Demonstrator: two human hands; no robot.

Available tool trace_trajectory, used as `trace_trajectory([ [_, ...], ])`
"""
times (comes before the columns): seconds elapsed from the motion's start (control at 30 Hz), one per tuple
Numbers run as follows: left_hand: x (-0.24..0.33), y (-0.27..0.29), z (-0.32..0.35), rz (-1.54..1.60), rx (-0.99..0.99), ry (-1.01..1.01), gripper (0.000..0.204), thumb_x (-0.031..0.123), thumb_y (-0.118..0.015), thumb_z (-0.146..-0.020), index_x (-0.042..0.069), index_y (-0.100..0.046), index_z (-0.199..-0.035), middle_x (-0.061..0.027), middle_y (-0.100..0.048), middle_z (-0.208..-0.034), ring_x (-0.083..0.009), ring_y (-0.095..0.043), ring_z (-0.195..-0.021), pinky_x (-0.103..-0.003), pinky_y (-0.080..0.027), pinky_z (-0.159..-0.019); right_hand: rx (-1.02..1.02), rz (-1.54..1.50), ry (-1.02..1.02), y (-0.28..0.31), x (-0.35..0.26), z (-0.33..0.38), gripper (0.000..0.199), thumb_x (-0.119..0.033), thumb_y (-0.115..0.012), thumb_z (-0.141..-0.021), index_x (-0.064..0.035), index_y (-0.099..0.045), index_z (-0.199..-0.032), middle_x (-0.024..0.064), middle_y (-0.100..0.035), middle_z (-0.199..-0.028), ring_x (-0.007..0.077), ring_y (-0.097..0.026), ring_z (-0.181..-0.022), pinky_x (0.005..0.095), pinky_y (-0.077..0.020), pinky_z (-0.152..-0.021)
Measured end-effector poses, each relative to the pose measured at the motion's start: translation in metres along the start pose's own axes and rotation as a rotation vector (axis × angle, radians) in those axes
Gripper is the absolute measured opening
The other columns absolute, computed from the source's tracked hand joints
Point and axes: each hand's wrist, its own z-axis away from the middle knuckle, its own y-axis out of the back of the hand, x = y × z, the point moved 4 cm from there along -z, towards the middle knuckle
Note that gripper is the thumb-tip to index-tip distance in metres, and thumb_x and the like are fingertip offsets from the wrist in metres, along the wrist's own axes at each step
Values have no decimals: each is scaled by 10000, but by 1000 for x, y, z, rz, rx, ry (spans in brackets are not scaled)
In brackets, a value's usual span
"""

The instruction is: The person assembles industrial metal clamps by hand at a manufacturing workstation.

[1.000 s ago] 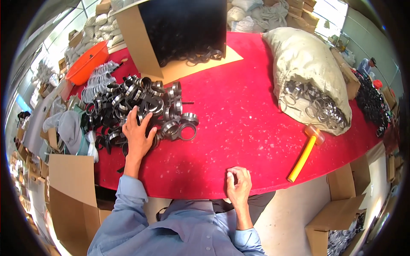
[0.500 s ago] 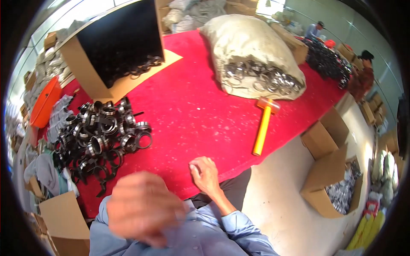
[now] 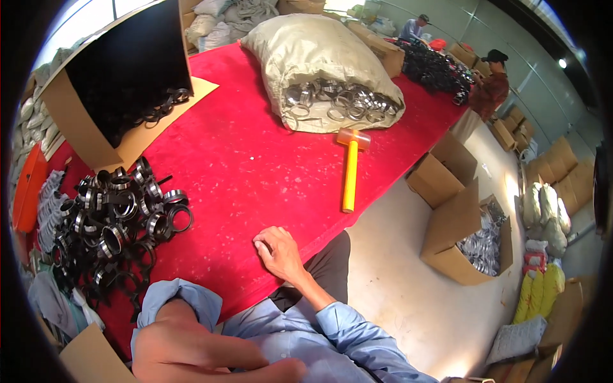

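Head view showed a red-covered surface (image 3: 255,166) filling most of the frame, its near edge running diagonally past the person's lap. A large grey sack (image 3: 306,51) spilling silver metal rings (image 3: 338,102) was seen at the far side, and an open cardboard box (image 3: 121,83) with a dark inside at the far left. A heap of black and silver rings (image 3: 121,217) was spread at the left, near the surface's edge. A yellow-handled mallet (image 3: 349,169) was laid with its long axis pointing away from the person. The right hand (image 3: 279,251) was rested on the cloth at the near edge, fingers loosely curled, gripping nothing; the heap lay to its left across bare cloth, the mallet ahead to its right. The left hand (image 3: 281,370) was raised close under the camera, away from the surface, holding nothing visible.
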Motion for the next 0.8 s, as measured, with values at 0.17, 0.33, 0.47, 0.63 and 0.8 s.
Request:
trace_trajectory([
  [0.17,-68,16,29,-482,168,333,131,63,-674,-709,52,-684,-840,-99,-694,-807,-281,-649,-689,-398,-511,-680,-109,-33,88,-40,-17,-8,106,-147,-638,-887,-47,-644,-924,125,-626,-913,329,-590,-890,453,-452,-798],
  [0.33,-275,4,121,-789,-361,773,706,380,-795,-734,57,-532,-1304,-205,-525,-1351,-394,-509,-1223,-536,-372,-1031,-60,27,24,-10,0,4,113,-125,-648,-883,-25,-644,-937,139,-618,-910,335,-589,-879,447,-461,-795],
  [0.47,-328,56,245,-933,-813,1328,1259,691,-863,-448,113,-421,-1476,-219,-343,-1557,-433,-310,-1439,-690,-190,-1133,-80,7,58,-20,-14,-1,108,-113,-645,-881,-27,-644,-946,137,-622,-922,330,-592,-888,432,-471,-810],
  [0.63,-322,59,250,-699,-723,1482,1115,705,-838,-488,135,-545,-1401,-175,-420,-1509,-389,-391,-1397,-719,-161,-1134,-72,29,31,-11,-6,2,110,-109,-642,-880,-23,-644,-949,133,-630,-940,321,-597,-899,417,-480,-819],
  [0.8,-325,76,275,-826,-629,1288,906,640,-847,-496,151,-686,-1242,-159,-470,-1471,-363,-397,-1386,-723,-176,-1126,-77,31,57,-14,-7,3,118,-109,-644,-879,-25,-651,-961,134,-636,-942,320,-604,-905,411,-485,-822],
])
